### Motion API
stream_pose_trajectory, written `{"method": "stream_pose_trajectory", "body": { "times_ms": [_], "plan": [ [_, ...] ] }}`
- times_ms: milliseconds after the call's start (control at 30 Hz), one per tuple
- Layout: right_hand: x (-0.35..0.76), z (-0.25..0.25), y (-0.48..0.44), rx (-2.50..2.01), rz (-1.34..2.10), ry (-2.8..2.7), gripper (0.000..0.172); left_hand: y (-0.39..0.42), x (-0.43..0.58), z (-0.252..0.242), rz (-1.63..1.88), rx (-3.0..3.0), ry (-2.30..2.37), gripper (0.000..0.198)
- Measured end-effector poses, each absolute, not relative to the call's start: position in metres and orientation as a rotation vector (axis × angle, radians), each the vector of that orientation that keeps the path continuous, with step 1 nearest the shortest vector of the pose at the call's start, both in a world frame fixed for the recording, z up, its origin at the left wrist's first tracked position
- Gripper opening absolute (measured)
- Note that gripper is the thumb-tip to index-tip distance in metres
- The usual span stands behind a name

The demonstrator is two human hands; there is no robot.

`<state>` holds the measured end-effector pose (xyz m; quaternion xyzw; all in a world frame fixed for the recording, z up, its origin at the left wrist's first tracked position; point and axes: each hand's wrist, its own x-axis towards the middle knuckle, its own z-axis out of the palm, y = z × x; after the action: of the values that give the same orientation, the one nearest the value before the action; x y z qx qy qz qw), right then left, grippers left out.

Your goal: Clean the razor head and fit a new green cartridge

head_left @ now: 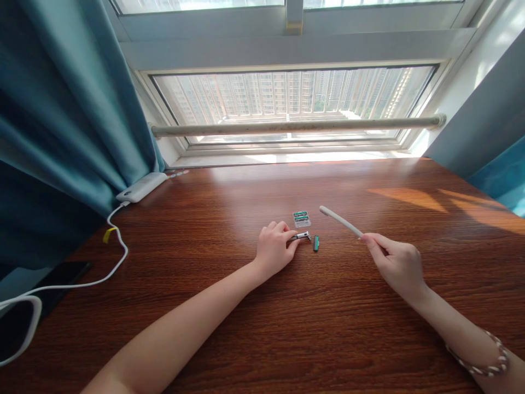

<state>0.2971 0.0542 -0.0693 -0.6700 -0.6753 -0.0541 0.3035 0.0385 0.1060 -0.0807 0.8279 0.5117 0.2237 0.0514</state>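
My left hand (pixel 274 249) is closed around a metal razor handle (pixel 302 236), whose bare head end points right. Just to the right of that end, a green and black razor cartridge (pixel 316 243) lies on the table. Behind the handle sits a clear plastic case (pixel 302 219) with green and black cartridges in it. In my right hand (pixel 396 264) a white toothbrush (pixel 342 221) is pinched near the end of its handle. Its bristles face down, to the upper right of the loose cartridge, apart from it.
A brown wooden table (pixel 229 339) stretches to the window sill. At the left edge lies a white power bank (pixel 143 187) with a white cable (pixel 123 246) beside a blue curtain (pixel 74 98). A dark flat device (pixel 61 279) lies near the cable. A rail (pixel 287 128) crosses the window.
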Motion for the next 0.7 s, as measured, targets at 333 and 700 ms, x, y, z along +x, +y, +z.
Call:
{"method": "stream_pose_trajectory", "body": {
  "times_ms": [333, 700],
  "plan": [
    [0.298, -0.071, 0.058, -1.821, -0.075, -1.814, 0.039, 0.105, 0.039, -0.078, 0.596, 2.664, 1.587, 0.023],
    [0.302, -0.065, 0.059, -1.782, 0.029, -1.777, 0.040, 0.101, 0.055, -0.064, 0.616, 2.936, 1.096, 0.045]
  ]
}}
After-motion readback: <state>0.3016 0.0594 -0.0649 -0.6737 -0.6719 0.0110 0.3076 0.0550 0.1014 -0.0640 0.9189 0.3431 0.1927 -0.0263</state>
